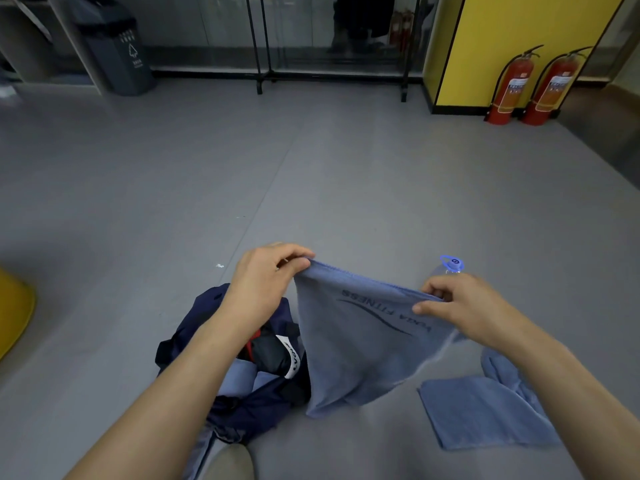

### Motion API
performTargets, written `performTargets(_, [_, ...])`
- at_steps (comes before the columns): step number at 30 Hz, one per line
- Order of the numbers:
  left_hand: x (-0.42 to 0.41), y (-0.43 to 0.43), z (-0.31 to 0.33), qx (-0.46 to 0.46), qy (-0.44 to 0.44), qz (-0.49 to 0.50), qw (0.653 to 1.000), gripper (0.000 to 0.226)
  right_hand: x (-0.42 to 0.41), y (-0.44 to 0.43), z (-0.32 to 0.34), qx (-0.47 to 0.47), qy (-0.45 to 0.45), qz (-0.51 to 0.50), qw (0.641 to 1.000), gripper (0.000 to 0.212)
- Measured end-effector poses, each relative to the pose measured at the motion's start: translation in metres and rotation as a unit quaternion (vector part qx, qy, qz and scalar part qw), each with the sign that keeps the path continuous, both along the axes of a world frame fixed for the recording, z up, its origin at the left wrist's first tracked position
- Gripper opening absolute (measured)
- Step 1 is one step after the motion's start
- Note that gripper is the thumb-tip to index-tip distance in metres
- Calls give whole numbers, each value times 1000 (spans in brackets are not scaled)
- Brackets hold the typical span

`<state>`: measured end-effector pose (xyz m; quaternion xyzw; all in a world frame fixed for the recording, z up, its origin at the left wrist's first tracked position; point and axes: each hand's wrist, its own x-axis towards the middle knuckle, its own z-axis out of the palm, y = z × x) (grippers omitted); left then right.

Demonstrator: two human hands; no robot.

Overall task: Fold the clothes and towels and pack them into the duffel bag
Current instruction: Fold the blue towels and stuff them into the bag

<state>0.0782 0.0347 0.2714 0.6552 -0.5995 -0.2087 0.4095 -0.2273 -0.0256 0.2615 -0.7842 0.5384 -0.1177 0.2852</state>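
The blue towel (360, 341) reads "FITNESS", seen upside down.

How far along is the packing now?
Done: the open navy duffel bag already holds pale blue folded pieces. In hand: the left hand and right hand pinch the top edge of a hanging blue printed towel. Left: that towel, a folded blue towel on the floor, and rumpled blue cloth beside it.

Two red metal fire extinguishers (512, 88) (554, 90) stand beside a yellow wall panel (512, 29); a dark grey plastic bin (117, 53) stands far left on the grey floor (311, 168).
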Motion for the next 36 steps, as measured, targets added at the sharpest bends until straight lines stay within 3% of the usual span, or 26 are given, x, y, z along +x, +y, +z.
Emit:
performTargets(3, [6,-7,-7,23,15,35,999,19,-17,-11,-6,-9,57,-19,998,30])
performTargets(6, [6,-18,-29,46,134,68,988,26,-28,-27,-16,-40,78,-33,996,29])
performTargets(9, [5,-30,-51,62,170,82,980,24,-28,-53,-32,-61,32,-75,995,23])
performTargets(13, [17,-64,-58,66,112,66,989,29,-13,-92,-42,-36,-101,-142,984,16])
performTargets(15, [21,-87,-49,46,114,64,990,29,-6,-115,-37,-69,-138,-162,975,17])
performTargets(18, [20,-120,-24,0,124,53,991,26,2,-145,-10,-140,-133,-168,967,9])
performTargets(22, [22,-149,10,-50,119,47,991,27,4,-163,35,-233,-142,-153,950,14])
performTargets(27, [19,-136,24,-109,98,34,989,26,-15,-138,60,-324,-135,-114,929,11])
performTargets(31, [18,-94,-21,-71,41,12,997,12,-42,-94,19,-297,-88,-88,947,9])
performTargets(36, [4,-37,-113,11,-45,-18,999,13,-78,-37,-85,-227,-29,-51,972,9])
